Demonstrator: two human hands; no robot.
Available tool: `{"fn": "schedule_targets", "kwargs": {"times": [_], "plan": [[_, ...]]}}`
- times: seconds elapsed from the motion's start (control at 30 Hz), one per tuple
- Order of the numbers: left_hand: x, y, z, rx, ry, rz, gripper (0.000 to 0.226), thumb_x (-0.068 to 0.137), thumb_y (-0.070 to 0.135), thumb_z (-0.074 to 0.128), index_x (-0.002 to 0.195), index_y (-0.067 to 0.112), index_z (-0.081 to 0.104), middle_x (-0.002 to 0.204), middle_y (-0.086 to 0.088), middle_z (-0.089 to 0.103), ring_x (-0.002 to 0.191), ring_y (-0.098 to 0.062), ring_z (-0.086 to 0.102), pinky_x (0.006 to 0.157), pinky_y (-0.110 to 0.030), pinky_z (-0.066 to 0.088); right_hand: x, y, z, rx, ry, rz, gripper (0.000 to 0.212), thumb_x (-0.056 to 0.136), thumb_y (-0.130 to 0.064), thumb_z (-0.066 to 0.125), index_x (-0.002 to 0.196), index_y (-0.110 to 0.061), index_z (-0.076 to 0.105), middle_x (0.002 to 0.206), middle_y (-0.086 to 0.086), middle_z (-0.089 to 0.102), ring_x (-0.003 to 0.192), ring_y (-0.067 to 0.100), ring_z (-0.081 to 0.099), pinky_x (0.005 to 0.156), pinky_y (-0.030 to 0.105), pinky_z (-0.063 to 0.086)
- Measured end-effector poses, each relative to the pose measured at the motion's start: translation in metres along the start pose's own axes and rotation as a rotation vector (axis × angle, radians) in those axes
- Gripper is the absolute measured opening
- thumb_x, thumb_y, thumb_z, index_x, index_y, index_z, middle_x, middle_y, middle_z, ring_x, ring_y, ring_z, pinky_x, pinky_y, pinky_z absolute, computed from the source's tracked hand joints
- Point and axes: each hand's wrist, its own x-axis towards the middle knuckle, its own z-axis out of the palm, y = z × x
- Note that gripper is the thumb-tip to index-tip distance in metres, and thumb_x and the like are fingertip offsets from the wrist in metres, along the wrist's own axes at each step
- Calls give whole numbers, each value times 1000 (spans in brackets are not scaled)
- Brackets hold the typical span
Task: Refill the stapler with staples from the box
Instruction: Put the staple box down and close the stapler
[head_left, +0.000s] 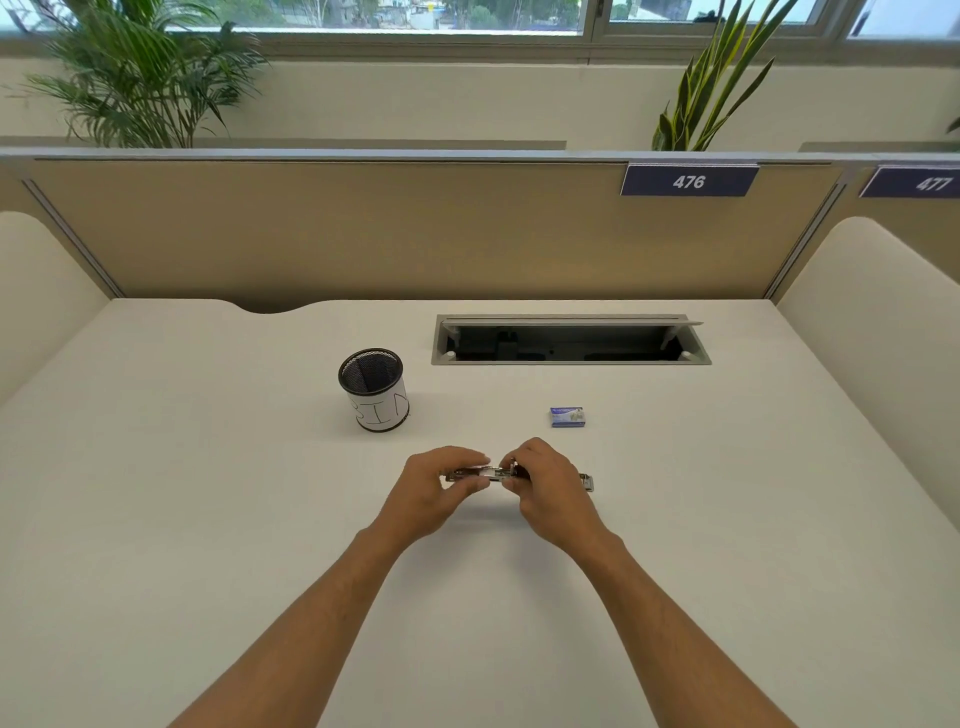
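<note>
While your forearms reach in from the near edge, both of your hands meet over the middle of the tabletop (208, 519). Your left hand (439, 491) has its grip clamped on the left part of the stapler (491, 474), thumb below and fingers curled over the top. Your right hand (550, 491) has its grip clamped on the stapler's right part, with the fingertips pinching at the metal middle section. The stapler lies lengthwise left to right between your hands, a short metal end poking out to the right past your right hand. Whether it rests on the tabletop or is lifted just above it cannot be told.

Farther away and a little to the right sits the small blue box (568, 417) of staples, lying flat and apart from your hands. Whether it is open or closed cannot be told. To the far left of your hands stands a black mesh cup (375, 391) wrapped in white paper with handwritten letters. Beyond the box, a cable hatch (570, 340) is set into the tabletop with its lid up. At the far edge rises a tan divider (363, 234) carrying a blue number tag (688, 181) reading 476.
</note>
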Motion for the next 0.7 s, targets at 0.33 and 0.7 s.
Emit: {"fn": "schedule_targets", "kwargs": {"times": [0.33,0.7], "plan": [[4,23,17,-589,23,-680,31,81,15,71,109,15,56,99,-10,66,77,-19,66,61,-28,53,0,-7,3,-49,22,-39,10,88,-5,62,95,-10,67,97,5,60,79,30,60,72,46,49],[8,21,16,-843,185,-685,26,85,-7,50,107,6,47,87,-20,64,69,-30,71,62,-32,59,0,-6,3,-65,43,-30,12,88,-5,63,97,-10,68,98,6,60,79,29,60,71,42,48]]}}
